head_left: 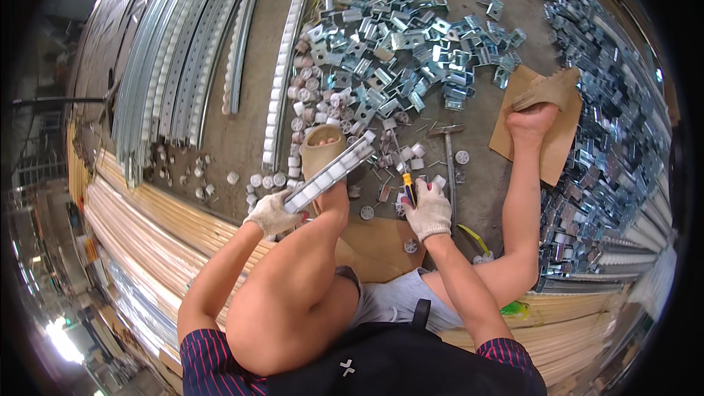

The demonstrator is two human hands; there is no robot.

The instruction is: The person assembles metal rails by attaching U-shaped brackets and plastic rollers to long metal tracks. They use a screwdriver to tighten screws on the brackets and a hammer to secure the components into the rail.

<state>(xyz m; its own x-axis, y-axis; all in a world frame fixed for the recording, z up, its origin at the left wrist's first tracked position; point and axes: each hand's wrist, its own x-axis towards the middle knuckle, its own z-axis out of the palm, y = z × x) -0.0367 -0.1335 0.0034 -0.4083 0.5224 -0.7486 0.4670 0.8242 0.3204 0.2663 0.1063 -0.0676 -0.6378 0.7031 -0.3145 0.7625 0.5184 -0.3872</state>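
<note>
My left hand, in a white knit glove, grips the lower end of a short metal roller track lined with white rollers. The track slants up and to the right, across my left foot in its tan slipper. A screwdriver with a yellow and black handle is in my gloved right hand, its shaft pointing up and away from me. Loose white rollers lie on the floor between and around both hands. A hammer rests just right of the screwdriver, head away from me.
A heap of shiny metal brackets spreads ahead, with a darker heap at the right. Long metal rails lie at the left, and one long roller track is nearer. My right foot rests on cardboard.
</note>
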